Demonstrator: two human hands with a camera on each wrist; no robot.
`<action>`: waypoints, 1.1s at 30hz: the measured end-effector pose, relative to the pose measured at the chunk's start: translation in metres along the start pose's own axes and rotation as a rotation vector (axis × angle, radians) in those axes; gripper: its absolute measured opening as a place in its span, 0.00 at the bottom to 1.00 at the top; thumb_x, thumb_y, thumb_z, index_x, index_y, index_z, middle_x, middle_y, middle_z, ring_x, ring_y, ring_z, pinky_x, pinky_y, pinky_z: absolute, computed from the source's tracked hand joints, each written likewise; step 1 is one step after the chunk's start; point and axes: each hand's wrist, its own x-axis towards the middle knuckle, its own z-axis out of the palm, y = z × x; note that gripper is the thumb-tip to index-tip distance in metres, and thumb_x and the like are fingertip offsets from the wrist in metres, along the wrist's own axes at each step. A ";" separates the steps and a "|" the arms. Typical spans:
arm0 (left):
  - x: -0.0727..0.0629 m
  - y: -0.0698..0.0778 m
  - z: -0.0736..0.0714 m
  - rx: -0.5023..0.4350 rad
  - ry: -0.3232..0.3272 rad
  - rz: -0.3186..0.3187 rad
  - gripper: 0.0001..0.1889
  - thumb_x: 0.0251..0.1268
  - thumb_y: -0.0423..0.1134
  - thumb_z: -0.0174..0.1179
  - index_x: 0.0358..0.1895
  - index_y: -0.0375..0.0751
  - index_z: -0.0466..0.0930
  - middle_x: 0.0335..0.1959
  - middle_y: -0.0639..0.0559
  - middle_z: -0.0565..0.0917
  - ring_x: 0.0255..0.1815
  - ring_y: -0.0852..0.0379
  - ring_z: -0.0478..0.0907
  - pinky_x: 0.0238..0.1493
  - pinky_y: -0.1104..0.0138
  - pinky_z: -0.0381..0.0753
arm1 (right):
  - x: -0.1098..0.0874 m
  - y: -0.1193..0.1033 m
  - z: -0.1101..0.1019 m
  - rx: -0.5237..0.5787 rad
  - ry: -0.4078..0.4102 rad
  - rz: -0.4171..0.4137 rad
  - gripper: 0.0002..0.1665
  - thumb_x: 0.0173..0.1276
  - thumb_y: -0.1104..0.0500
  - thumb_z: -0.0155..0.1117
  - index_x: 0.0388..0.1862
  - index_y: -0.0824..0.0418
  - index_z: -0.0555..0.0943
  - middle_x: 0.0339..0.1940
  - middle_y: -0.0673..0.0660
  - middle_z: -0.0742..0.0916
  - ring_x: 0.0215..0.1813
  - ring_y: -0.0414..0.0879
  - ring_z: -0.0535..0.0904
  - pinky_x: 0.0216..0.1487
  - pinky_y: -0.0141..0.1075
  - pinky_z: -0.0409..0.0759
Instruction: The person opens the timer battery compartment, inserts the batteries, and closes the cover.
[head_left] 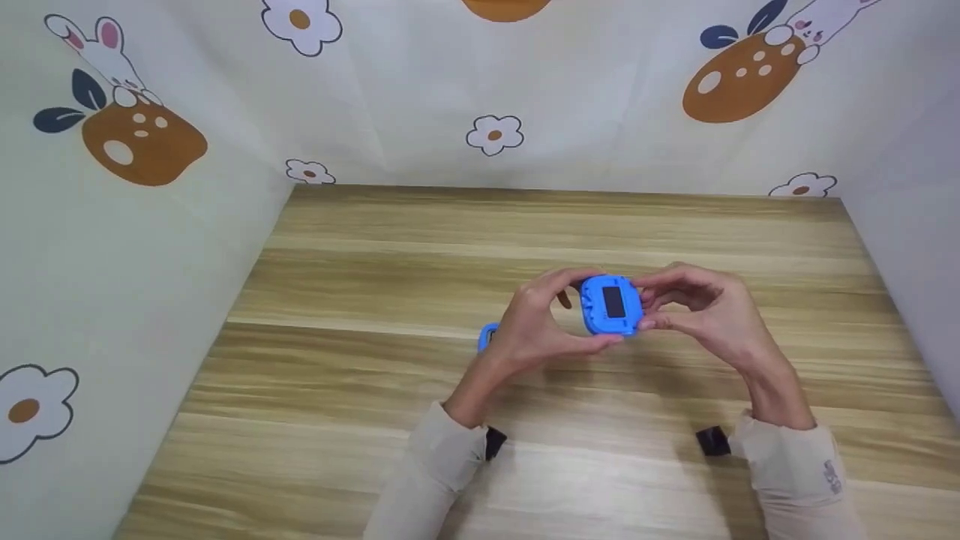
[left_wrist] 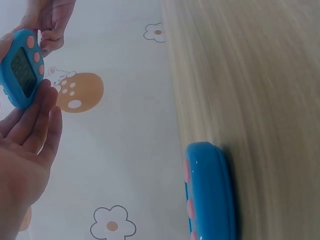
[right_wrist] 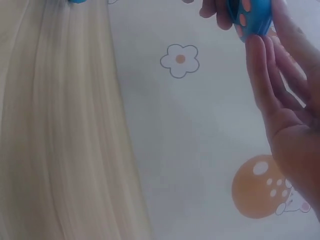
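A small blue digital timer [head_left: 596, 321] is held above the table between both hands. A dark rectangle marks its upturned face in the head view. The left wrist view shows its grey screen and pink buttons on the other face. My left hand [head_left: 534, 324] grips the left side, with thumb at the near edge and index finger at the far edge. On the right side, my right hand [head_left: 709, 313] pinches the rim between thumb and fingertips. Another blue timer [left_wrist: 207, 190], also with pink buttons, lies on the table, mostly hidden behind the left hand in the head view.
The wood-grain table [head_left: 360, 277] is bounded by patterned cloth walls [head_left: 397, 112] at the back and sides. Black pieces [head_left: 712, 441] stick out beside both sleeve cuffs, close over the table.
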 end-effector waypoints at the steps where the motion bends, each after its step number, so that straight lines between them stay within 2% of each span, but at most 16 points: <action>1: 0.000 0.000 -0.001 -0.009 0.003 -0.005 0.38 0.45 0.52 0.78 0.61 0.42 0.76 0.53 0.59 0.81 0.49 0.64 0.74 0.42 0.70 0.78 | 0.000 0.000 0.000 0.015 0.003 -0.012 0.25 0.49 0.81 0.71 0.50 0.75 0.82 0.42 0.70 0.84 0.39 0.56 0.83 0.45 0.39 0.82; 4: 0.000 -0.001 -0.002 -0.028 0.008 -0.015 0.37 0.45 0.51 0.79 0.61 0.43 0.76 0.53 0.59 0.81 0.49 0.64 0.75 0.42 0.69 0.78 | 0.000 0.000 0.001 0.048 0.002 -0.025 0.24 0.51 0.82 0.69 0.50 0.76 0.82 0.42 0.71 0.84 0.40 0.57 0.83 0.46 0.41 0.82; 11: 0.001 0.000 -0.005 -0.071 0.021 -0.034 0.38 0.42 0.44 0.81 0.61 0.42 0.76 0.53 0.57 0.82 0.48 0.61 0.76 0.41 0.64 0.80 | 0.000 -0.002 -0.001 0.016 0.000 0.006 0.21 0.56 0.78 0.70 0.51 0.74 0.82 0.43 0.69 0.86 0.42 0.55 0.85 0.45 0.38 0.82; 21: 0.002 0.003 -0.008 -0.099 -0.021 -0.027 0.39 0.42 0.47 0.81 0.61 0.40 0.77 0.55 0.55 0.82 0.49 0.61 0.76 0.41 0.63 0.80 | -0.003 -0.004 -0.002 -0.053 0.016 -0.041 0.18 0.56 0.80 0.68 0.47 0.74 0.84 0.43 0.68 0.86 0.44 0.53 0.84 0.47 0.37 0.82; 26: 0.002 0.004 -0.007 -0.114 -0.020 -0.010 0.39 0.42 0.46 0.81 0.61 0.38 0.77 0.54 0.54 0.83 0.47 0.61 0.77 0.42 0.66 0.80 | -0.003 -0.004 0.000 0.013 0.034 -0.084 0.20 0.52 0.84 0.67 0.46 0.77 0.83 0.41 0.71 0.86 0.40 0.53 0.85 0.44 0.37 0.82; 29: 0.001 0.003 -0.007 -0.128 -0.016 -0.003 0.38 0.43 0.46 0.80 0.61 0.37 0.77 0.54 0.54 0.83 0.46 0.62 0.78 0.43 0.67 0.80 | -0.002 -0.002 0.000 0.069 0.019 -0.111 0.20 0.51 0.86 0.65 0.45 0.80 0.82 0.40 0.73 0.85 0.40 0.54 0.85 0.44 0.38 0.82; 33: 0.001 0.002 -0.006 -0.139 -0.006 0.016 0.38 0.45 0.48 0.79 0.62 0.38 0.77 0.54 0.55 0.82 0.47 0.64 0.79 0.46 0.67 0.80 | -0.001 0.000 0.000 0.096 0.008 -0.097 0.20 0.51 0.85 0.66 0.46 0.80 0.81 0.41 0.73 0.84 0.42 0.55 0.83 0.42 0.38 0.83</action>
